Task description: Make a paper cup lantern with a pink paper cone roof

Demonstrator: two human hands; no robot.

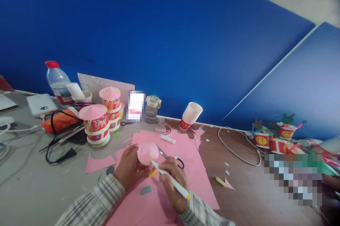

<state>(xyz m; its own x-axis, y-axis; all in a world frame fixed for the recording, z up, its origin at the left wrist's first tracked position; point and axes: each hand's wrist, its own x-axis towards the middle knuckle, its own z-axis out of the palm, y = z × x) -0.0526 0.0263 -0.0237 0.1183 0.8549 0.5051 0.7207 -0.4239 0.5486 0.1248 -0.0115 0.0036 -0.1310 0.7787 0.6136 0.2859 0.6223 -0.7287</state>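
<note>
My left hand (129,167) is closed round a paper cup topped with a pink paper cone (147,153), held just above a large pink paper sheet (186,169). My right hand (172,180) grips a white marker pen (171,180) with a yellow end; its tip touches the lower edge of the pink cone. Scissors (170,157) lie on the pink sheet just behind my hands. A small teal cap (145,190) lies on the sheet below my left hand.
Two stacks of red cups with pink cone lids (95,123) (111,105) stand at the left, by a water bottle (57,82), a power bank (41,104) and black cables (60,148). A tilted paper cup (190,115), a glue stick (167,139) and decorated cups (276,137) sit further right.
</note>
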